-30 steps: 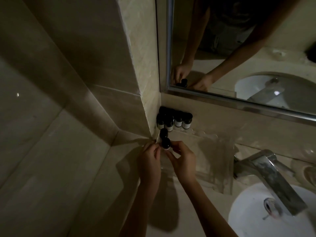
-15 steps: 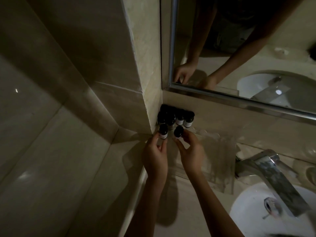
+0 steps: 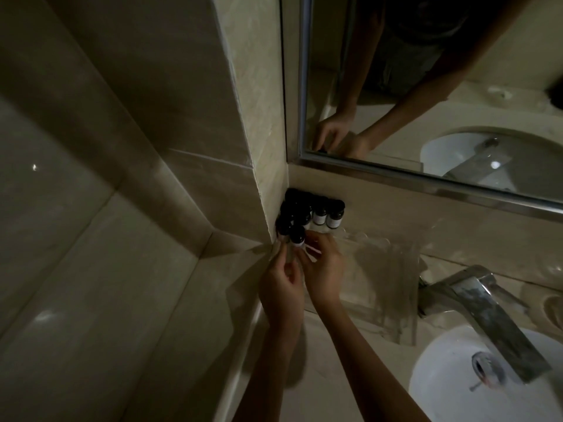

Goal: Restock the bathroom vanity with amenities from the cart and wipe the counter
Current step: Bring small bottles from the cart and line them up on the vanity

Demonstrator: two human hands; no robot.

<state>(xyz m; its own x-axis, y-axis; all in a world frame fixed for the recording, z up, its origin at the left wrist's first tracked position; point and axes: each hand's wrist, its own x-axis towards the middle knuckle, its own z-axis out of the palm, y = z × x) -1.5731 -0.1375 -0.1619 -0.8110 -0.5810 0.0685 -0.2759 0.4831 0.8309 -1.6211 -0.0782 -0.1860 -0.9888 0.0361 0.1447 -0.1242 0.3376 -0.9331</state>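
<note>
Several small amenity bottles (image 3: 310, 213) with black caps and white labels stand packed in the back left corner of the beige vanity counter (image 3: 329, 376). One more small bottle (image 3: 296, 236) sits at the front of the group. My right hand (image 3: 323, 269) has its fingers around that front bottle. My left hand (image 3: 281, 289) is just below and left of it, fingertips curled near a bottle at the corner; whether it grips one is hidden.
A clear acrylic tray (image 3: 384, 287) lies on the counter right of the bottles. A chrome faucet (image 3: 484, 315) reaches over the white sink basin (image 3: 451, 388) at the lower right. A framed mirror (image 3: 426, 86) hangs above. A tiled wall (image 3: 122, 147) closes the left side.
Two bottles held apart in my hands half a second ago have been brought left into the corner group. Both hands shifted left and slightly down.
</note>
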